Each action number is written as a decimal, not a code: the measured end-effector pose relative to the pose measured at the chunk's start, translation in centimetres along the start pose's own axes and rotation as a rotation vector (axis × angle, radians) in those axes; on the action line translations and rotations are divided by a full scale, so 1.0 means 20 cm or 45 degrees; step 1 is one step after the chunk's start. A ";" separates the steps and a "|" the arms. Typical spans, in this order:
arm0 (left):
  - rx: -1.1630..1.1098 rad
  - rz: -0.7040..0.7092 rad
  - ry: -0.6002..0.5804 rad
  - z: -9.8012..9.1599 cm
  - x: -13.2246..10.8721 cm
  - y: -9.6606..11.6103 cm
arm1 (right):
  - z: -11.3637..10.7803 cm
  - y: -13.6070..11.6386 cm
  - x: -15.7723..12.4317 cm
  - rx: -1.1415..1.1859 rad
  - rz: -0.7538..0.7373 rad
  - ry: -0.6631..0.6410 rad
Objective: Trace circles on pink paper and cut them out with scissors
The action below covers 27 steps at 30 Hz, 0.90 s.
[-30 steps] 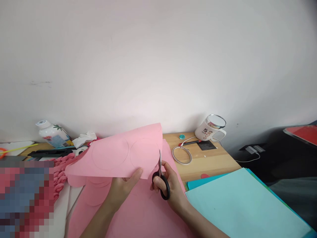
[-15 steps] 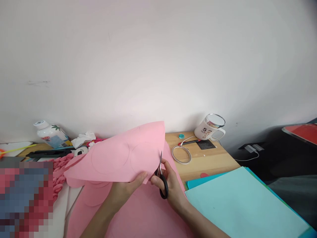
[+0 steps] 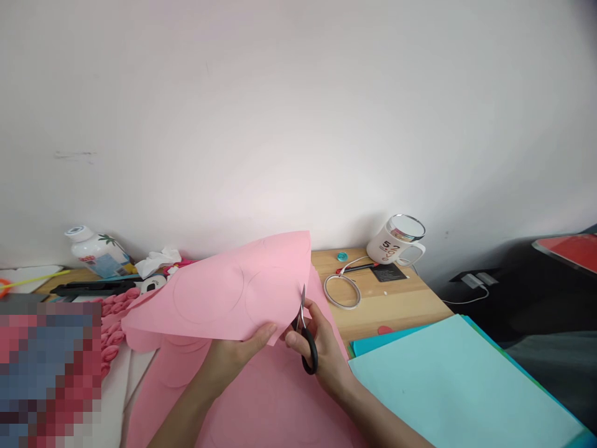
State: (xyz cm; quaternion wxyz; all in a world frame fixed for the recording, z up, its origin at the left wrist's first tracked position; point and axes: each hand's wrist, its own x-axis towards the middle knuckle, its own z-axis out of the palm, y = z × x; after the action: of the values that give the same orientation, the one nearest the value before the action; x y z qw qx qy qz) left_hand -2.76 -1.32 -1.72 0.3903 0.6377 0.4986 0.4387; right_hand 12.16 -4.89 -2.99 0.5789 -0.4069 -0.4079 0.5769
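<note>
A pink sheet of paper [image 3: 219,286] with pencilled circles is held up, bent, above more pink paper. My left hand [image 3: 237,358] pinches its lower edge, thumb on top and fingers hidden underneath. Black-handled scissors [image 3: 309,351] are in my right hand [image 3: 321,339], fingers through the loops. Their blades point upward at the right edge of the raised sheet, and one blade shows in front of the paper. Beneath both arms lies a larger pink sheet [image 3: 275,404], with pink rounded pieces [image 3: 180,367] at its left.
A white mug [image 3: 387,242], a coiled white cable [image 3: 342,292] and a black card [image 3: 388,272] are on the wooden table at right. Light-blue sheets [image 3: 457,379] overhang its front right. A white bottle [image 3: 100,252] and a pink braided item [image 3: 112,330] lie left.
The raised pink sheet sags very slightly at its top edge. Both hands and the scissors stay in nearly the same place.
</note>
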 end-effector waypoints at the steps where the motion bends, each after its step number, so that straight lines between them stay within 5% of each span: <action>1: 0.009 -0.007 -0.002 0.00 0.00 0.00 | 0.00 0.00 0.00 -0.003 -0.001 0.002; 27: -0.015 -0.058 -0.081 -0.03 0.01 0.03 | 0.00 -0.02 -0.01 -0.234 0.077 0.059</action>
State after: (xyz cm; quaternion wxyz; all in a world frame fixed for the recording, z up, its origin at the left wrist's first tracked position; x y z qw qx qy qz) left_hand -3.20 -1.26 -1.02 0.4196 0.6374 0.4979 0.4119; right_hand 12.30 -5.09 -2.63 0.5309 -0.4836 -0.4331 0.5447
